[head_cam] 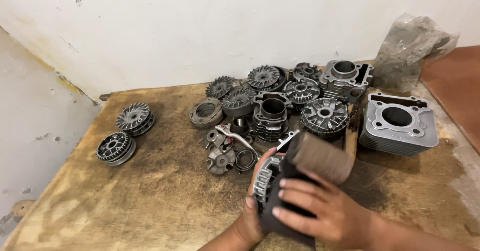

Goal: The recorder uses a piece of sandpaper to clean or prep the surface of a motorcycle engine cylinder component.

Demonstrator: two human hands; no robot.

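Over a stained wooden tabletop (125, 196), the left hand (252, 216) cups a round toothed metal part (265, 181) while right hand (320, 208) presses brown sandpaper (317, 158) flat-fingered against it.

Single head-worn view, looking down and forward over a wooden bench (125, 196), close above the hands (300, 206), facing a white wall (200, 26)
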